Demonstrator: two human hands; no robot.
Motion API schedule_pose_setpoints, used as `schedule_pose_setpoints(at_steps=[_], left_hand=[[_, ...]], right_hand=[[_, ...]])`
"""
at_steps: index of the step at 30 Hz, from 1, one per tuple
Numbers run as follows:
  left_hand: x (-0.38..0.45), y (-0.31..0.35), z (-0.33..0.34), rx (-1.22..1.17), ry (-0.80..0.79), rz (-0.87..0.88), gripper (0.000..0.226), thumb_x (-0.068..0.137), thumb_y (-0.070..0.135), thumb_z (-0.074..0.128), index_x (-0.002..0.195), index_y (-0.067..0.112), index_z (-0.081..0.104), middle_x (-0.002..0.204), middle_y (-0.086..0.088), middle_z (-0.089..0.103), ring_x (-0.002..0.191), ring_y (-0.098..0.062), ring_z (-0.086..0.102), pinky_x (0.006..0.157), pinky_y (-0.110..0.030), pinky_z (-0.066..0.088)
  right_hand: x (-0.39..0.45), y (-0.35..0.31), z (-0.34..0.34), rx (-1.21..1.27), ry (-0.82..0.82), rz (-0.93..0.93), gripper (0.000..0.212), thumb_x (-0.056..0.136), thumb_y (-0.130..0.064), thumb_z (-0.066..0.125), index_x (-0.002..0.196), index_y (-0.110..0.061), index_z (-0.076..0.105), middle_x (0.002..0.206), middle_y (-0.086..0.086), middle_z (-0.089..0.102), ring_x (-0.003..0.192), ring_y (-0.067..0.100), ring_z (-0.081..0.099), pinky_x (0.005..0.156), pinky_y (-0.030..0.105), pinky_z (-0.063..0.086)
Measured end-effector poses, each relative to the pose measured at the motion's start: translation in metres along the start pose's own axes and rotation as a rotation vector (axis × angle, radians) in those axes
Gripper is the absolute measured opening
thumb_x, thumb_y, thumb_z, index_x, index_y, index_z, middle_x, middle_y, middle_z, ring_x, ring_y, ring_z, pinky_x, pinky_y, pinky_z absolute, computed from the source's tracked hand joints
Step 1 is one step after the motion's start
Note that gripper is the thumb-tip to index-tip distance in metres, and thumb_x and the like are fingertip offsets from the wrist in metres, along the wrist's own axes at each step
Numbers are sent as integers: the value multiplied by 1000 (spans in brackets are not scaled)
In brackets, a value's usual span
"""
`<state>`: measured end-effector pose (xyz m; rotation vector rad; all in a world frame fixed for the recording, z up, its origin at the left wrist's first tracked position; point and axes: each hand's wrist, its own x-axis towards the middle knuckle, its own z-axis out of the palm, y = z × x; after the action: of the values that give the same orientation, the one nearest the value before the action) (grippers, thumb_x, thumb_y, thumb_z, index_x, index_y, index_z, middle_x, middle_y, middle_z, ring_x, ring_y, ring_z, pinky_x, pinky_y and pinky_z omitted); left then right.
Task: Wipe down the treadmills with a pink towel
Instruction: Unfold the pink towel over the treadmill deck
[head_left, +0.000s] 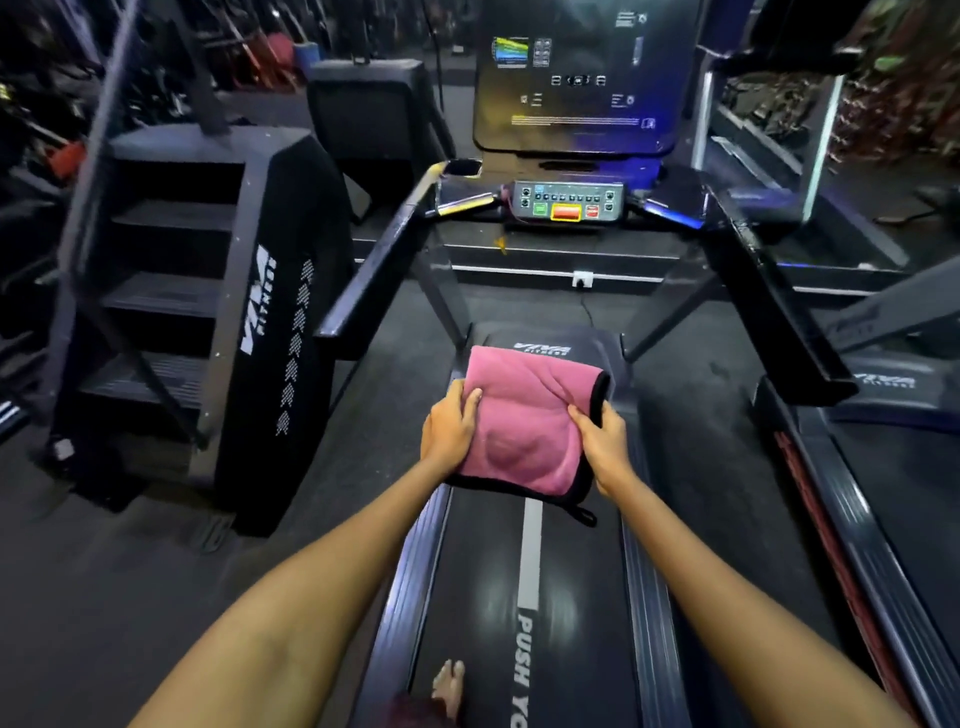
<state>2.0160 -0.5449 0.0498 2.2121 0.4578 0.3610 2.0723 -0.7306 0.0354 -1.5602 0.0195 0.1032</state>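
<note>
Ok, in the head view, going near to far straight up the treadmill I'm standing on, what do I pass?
Bare foot → treadmill belt → pink towel, gripped by both hands, left hand and right hand → motor cover → button panel → console screen.

We have 1 wide-angle view from head height, facing forward and down along the treadmill belt toward its console, arms close below.
</note>
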Motion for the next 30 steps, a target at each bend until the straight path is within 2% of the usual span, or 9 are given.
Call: schedule_pose_setpoints(at_steps=[6,10,14,16,19,22,27,30], left_hand=[[77,20,47,-22,-177,142,28,98,34,43,103,8,51,98,-19,65,94,-38,58,73,-39,41],[114,46,86,-31,-317,253,28,98,35,42,103,9,51,102,-20,65,96,-39,58,73,-38,39],[139,79,134,-67,-457,391,25,98,35,44,103,13,53,99,-18,66,94,-37,59,72,-36,39],[138,97,156,-100,-515,428,24,97,34,45,101,13,54,97,-16,66,92,-35,60,71,-36,39],[135,129,191,-164,-606,494,23,97,33,47,96,11,54,95,-11,64,91,-32,58,73,-36,39],[135,165,223,-196,-645,572,23,96,32,48,97,10,55,96,-9,63,91,-29,56,76,-36,39],[138,214,268,-214,-708,630,24,95,35,50,101,12,57,94,-3,61,88,-25,57,76,-36,41],[146,233,290,-167,-751,663,25,94,37,52,100,14,57,94,0,59,88,-21,56,76,-33,39]], right_hand=[[46,-1,-27,-56,202,-29,32,88,-7,60,120,-3,58,112,6,64,99,16,60,86,25,45],[62,-5,-54,-77,386,-30,27,87,-6,62,114,-3,61,110,9,66,97,17,60,86,25,45],[68,-9,-87,-72,567,-62,25,88,-4,60,114,-4,59,107,5,63,97,14,57,74,10,42],[66,-12,-105,-97,652,-81,28,88,-1,59,117,0,58,109,5,61,99,13,56,74,5,42],[66,-17,-141,-145,779,-76,31,88,-2,59,118,4,57,112,8,61,102,15,55,82,16,42],[69,-19,-178,-157,870,-85,27,88,-4,61,115,0,59,108,7,63,98,16,57,88,28,45],[85,-16,-225,-109,1015,-74,21,87,-9,62,108,-7,61,102,6,65,95,20,59,93,41,47],[96,-12,-240,-71,1081,-53,22,88,-9,62,110,-6,61,104,7,65,96,21,59,94,43,47]])
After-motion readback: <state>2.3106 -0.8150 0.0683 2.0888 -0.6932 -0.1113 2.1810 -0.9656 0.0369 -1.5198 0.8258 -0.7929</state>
